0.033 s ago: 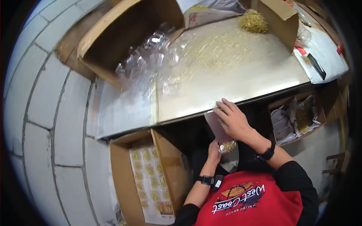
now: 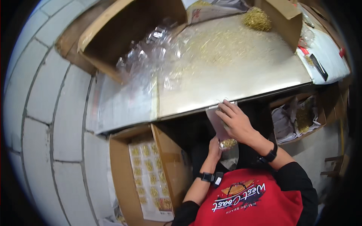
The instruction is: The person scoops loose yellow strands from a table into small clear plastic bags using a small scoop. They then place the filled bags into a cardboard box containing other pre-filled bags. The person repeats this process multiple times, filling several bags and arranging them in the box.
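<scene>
Just below the table's near edge, my left hand (image 2: 214, 148) is closed around the side of a small clear plastic box (image 2: 228, 144) filled with gold-coloured pieces. A flat grey-pink card (image 2: 215, 118) stretches from this box toward the table edge. My right hand (image 2: 237, 122) lies over the card's right side, gripping it with the fingers reaching to its far end. Thin wire-like pieces (image 2: 225, 100) stick out by those fingertips. The right palm covers part of the card, and the left fingertips are hidden.
On the table (image 2: 249, 79) lie scattered gold pieces, a gold heap (image 2: 257, 19) and several clear plastic boxes (image 2: 158, 52) before a tipped carton (image 2: 128, 34). An open carton (image 2: 166, 169) at lower left holds rows of gold-filled packs. Another carton (image 2: 299, 116) stands at right.
The view has shifted very slightly. Both hands keep their hold, and a little more of the card's far edge shows beside my right fingertips.
</scene>
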A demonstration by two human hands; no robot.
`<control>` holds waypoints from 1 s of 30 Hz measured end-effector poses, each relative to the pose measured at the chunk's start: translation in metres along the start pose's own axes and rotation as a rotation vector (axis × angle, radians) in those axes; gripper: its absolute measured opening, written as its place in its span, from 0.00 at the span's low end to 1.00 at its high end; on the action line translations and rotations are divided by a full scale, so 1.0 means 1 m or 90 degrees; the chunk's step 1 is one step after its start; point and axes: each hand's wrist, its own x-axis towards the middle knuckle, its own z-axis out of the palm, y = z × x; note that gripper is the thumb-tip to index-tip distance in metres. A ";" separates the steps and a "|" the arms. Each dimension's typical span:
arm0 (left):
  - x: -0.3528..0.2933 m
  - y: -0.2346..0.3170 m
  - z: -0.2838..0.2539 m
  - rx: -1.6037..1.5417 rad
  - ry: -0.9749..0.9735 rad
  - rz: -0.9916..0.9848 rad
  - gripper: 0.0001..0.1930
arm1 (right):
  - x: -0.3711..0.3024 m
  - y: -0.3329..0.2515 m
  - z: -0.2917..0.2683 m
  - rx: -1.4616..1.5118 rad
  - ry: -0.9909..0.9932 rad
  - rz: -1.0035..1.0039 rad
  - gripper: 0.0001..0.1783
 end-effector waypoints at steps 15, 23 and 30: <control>-0.052 0.003 -0.018 0.005 -0.107 0.008 0.14 | -0.095 -0.004 -0.026 0.274 -0.127 0.121 0.19; -0.097 0.043 0.015 0.065 -0.104 0.090 0.16 | -0.074 -0.023 -0.007 0.344 -0.018 0.125 0.20; -0.099 0.038 0.011 0.068 -0.121 0.076 0.20 | -0.066 -0.022 0.004 0.590 -0.183 0.316 0.07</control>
